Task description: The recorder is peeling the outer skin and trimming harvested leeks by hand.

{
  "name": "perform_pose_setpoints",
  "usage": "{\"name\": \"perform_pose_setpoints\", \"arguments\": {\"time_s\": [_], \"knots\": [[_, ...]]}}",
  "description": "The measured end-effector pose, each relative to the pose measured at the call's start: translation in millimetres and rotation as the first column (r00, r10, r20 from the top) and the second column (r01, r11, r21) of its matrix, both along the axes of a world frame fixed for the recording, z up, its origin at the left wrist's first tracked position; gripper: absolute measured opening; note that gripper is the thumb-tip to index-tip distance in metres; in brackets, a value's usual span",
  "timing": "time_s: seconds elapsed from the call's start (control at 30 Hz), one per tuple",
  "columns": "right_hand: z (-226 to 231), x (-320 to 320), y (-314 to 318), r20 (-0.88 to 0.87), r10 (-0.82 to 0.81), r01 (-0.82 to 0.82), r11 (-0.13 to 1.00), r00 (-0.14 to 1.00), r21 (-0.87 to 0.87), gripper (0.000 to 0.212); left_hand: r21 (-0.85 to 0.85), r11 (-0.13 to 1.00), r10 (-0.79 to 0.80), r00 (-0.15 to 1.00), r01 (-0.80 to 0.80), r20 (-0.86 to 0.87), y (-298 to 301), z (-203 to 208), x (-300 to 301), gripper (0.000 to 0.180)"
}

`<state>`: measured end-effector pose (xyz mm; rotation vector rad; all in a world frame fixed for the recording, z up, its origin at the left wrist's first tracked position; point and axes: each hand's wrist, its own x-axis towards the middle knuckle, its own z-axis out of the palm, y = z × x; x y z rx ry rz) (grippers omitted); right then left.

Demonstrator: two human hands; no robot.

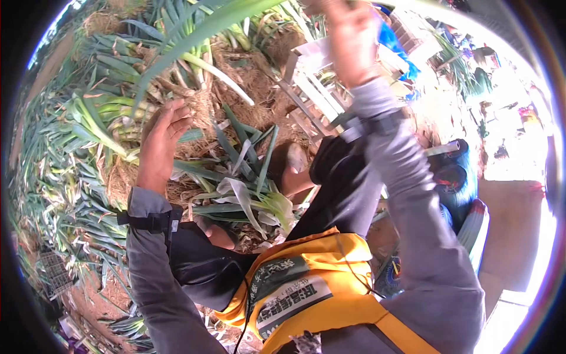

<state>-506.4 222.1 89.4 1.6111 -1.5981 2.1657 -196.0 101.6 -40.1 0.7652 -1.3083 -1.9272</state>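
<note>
My left hand [160,144] is raised in front of a heap of leeks [112,65], its fingers loosely bent and nothing visible in them. Past its fingertips are the brown roots [197,109] of some leeks. At the top edge is my right hand [352,44], smeared by motion and with its fingers partly cut off. One long green leek leaf [218,25] arches from the top edge near that hand down toward the left; whether the hand grips it is unclear. A leek's pale stalk [221,76] slants below this leaf.
Loose leek leaves [247,156] and peeled skins [242,197] lie between my feet. A pale slatted crate [315,76] stands beyond my right knee, with blue plastic [398,47] beside it. Dark blue rolled material [463,183] is at my right. A brown board [512,230] lies farther right.
</note>
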Motion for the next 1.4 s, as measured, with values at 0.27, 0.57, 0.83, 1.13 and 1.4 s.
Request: {"name": "perform_pose_setpoints", "arguments": {"time_s": [0.27, 0.57, 0.83, 1.13, 1.4], "knots": [[118.3, -150.2, 173.9, -0.873, -0.487, 0.872, 0.438, 0.025, -0.219, 0.038, -0.090, 0.996, 0.011, 0.953, 0.017, 0.304, -7.3, -47.3, -69.4, 0.040], [-116.3, -257.5, 278.1, -0.783, 0.374, 0.804, 0.140, 0.498, 0.578, 0.027, -0.307, 0.910, -0.092, 0.858, 0.278, 0.505, 9.2, -120.7, -177.9, 0.046], [-253.7, -278.4, 262.9, -0.467, 0.306, 0.488, 0.008, 0.830, 0.873, 0.033, -0.792, 0.362, -0.075, 0.862, 0.492, 0.501, 50.6, -158.0, -337.0, 0.033], [-306.8, -262.1, 242.2, -0.324, 0.132, 0.260, 0.356, 0.937, 0.897, 0.041, -0.870, 0.062, -0.015, 0.873, 0.488, 0.488, 66.8, -206.4, -446.5, 0.029], [-310.6, -261.7, 245.4, -0.328, 0.123, 0.269, 0.348, 0.937, 0.898, 0.043, -0.894, 0.129, 0.039, 0.898, 0.430, 0.438, 67.5, -221.6, -450.3, 0.040]]}}
